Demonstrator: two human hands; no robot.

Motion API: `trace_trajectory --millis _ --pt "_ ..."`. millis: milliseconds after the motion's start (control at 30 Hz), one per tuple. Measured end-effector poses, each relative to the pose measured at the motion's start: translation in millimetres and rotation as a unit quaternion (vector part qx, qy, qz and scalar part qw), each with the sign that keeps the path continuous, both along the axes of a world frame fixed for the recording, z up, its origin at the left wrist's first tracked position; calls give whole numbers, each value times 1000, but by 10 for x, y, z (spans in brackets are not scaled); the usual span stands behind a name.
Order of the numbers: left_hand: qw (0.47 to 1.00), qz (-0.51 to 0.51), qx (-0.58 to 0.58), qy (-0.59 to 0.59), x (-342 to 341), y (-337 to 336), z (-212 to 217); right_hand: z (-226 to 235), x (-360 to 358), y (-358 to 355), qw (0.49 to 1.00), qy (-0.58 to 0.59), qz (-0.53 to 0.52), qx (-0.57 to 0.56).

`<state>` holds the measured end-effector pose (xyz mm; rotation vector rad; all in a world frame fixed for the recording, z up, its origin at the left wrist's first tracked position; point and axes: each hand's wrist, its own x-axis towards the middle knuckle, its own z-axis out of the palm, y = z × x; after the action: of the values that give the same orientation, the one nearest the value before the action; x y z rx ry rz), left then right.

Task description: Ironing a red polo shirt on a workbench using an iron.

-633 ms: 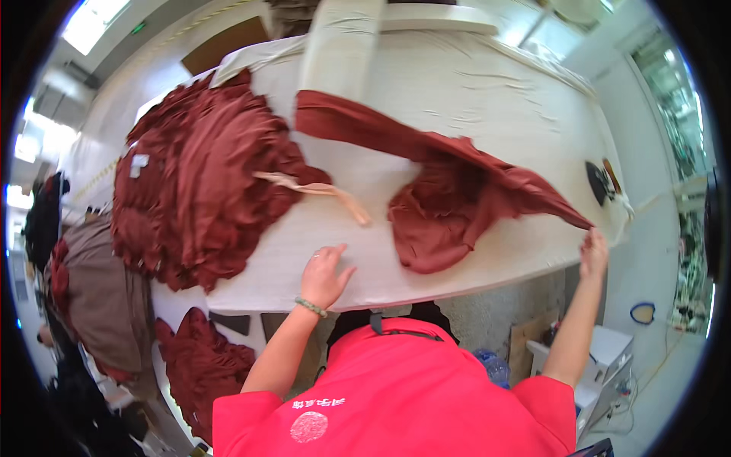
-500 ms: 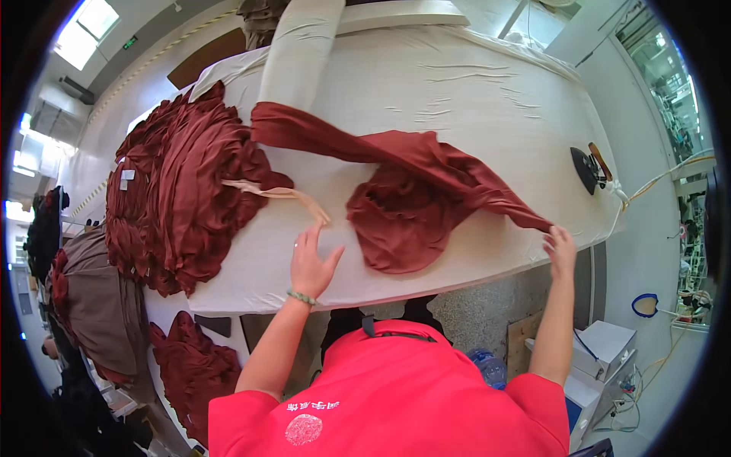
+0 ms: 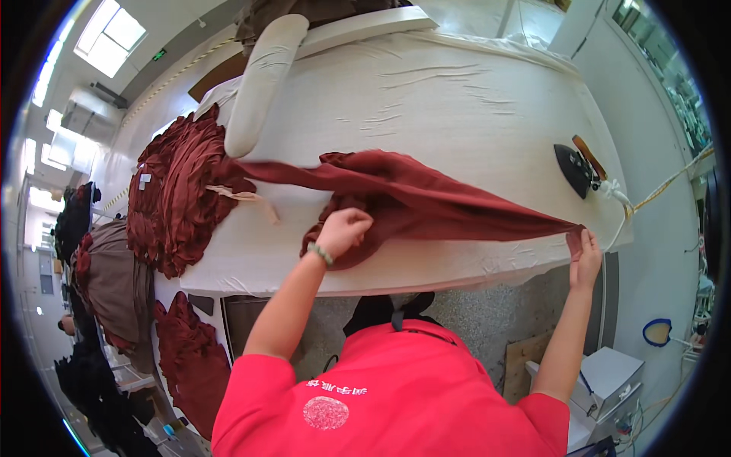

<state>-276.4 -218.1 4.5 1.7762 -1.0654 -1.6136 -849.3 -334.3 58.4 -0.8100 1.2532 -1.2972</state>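
Observation:
A dark red knitted garment point(image 3: 411, 194) lies across the white-covered table, with long sleeve-like parts reaching left and right. My right hand point(image 3: 585, 255) pinches its right end near the table's front edge and pulls that part taut. Over the garment's lower left part is my left hand point(image 3: 344, 231), its fingers curled closed; whether cloth is between them is hidden. A pale pink strip point(image 3: 247, 196) lies to the left, between the garment and a large pile of dark red garments point(image 3: 175, 198). The garment's left end reaches close to that pile.
A black iron point(image 3: 572, 169) with a cord stands at the table's right. A padded white sleeve board point(image 3: 265, 84) juts over the far left of the table point(image 3: 411, 91). Below the table's left edge are more dark red garments point(image 3: 190, 365) and a brown cloth heap point(image 3: 114, 286).
My left hand has moved right from beside the pink strip onto the garment and closed. My right hand has shifted slightly right, and the garment is now stretched longer and flatter.

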Motion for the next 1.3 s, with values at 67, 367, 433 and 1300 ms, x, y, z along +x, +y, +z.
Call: trace_trajectory --millis 67,367,433,1300 --pt "987 158 -38 21 -275 246 -36 -229 -389 -105 997 -39 -61 -7" --pt "874 105 -103 -462 256 -102 -99 -603 -86 -591 991 84 -2 100" --pt "838 49 -186 -511 261 -337 -57 -354 285 -613 828 548 -3 -115" --pt "752 43 -378 -538 266 -1585 876 971 -1689 -1812 982 -159 -98 -20"
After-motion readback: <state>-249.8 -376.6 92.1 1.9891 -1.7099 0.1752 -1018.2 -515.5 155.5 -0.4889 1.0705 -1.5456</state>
